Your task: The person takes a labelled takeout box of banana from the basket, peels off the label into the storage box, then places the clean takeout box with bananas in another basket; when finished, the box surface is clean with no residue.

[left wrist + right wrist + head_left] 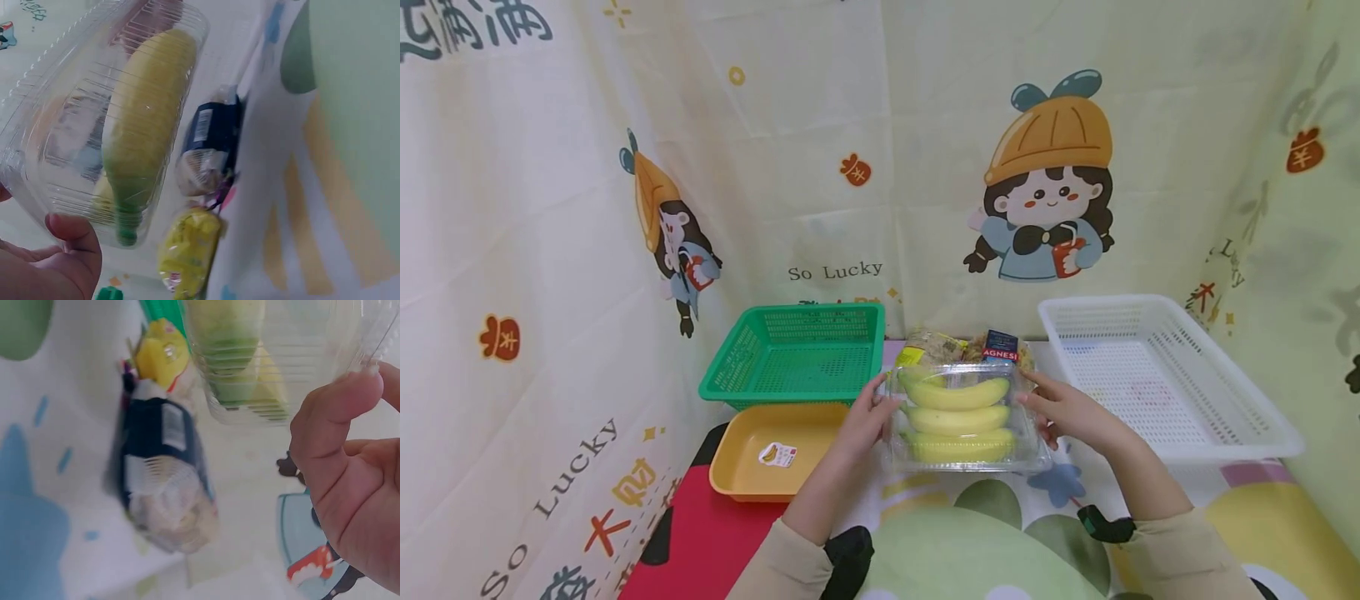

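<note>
A clear plastic clamshell box [1030, 458] with several bananas [958, 419] in it is held up between both hands. My left hand [867, 417] grips its left side, and the left wrist view shows the thumb [72, 226] at the box's edge. On the opposite side my right hand [1067, 410] pinches the rim, with its thumb [350, 394] against the plastic. Behind the box, partly covered by it, lie a bag with a dark blue AGNESI label [1001, 346] and a bag with a yellow label [925, 348].
To the left stands a green basket [883, 350], with a yellow tray [724, 467] in front of it bearing a banana sticker [777, 454]. A white basket [1247, 392] sits at the right. Printed cloth [805, 167] hangs around the back and sides of the table.
</note>
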Tool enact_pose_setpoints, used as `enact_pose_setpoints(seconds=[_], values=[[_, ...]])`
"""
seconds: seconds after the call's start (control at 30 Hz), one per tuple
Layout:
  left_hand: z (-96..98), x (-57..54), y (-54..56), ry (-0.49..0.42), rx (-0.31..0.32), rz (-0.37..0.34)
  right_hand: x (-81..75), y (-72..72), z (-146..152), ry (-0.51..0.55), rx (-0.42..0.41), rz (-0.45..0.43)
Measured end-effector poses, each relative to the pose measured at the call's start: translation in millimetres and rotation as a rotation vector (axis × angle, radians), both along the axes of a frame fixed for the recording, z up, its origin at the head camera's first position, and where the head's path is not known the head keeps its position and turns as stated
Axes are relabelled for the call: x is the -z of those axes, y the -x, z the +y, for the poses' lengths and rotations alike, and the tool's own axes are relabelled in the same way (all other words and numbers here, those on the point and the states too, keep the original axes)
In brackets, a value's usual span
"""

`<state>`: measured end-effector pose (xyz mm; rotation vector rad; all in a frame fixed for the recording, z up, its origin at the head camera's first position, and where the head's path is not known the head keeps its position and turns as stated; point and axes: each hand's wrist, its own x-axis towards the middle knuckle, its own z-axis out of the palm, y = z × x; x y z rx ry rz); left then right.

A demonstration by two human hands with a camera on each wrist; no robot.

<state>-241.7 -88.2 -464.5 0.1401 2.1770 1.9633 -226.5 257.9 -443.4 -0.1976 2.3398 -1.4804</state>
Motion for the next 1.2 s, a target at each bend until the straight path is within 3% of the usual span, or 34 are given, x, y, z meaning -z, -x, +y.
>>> enact_pose_setpoints(seconds=[0.23,0.43,0.63,0.93,1.2], values=[[-16.3,-21.9,17.5,0.026,-0.073,0.046,-22.1,19.6,-10.8,0.037,-0.019,0.040],[-36.8,-37.7,31.1,-0.007,-0.173,0.049,-35.0,36.1,-25.3,0.224,-0.065,0.033],[-54.6,-46.1,38.5,0.055,-0.235,0.055,-41.5,47.0,-48.9,0.357,-0.055,0.013],[-71.7,-52.9,44.8,0.114,-0.275,0.045,-43.7,61.3,-81.1,0.261,0.088,0.067],[-86.7,-57.7,51.7,0.165,-0.311,0.043,-44.2,67.8,-103.8,0.328,0.128,0.079]])
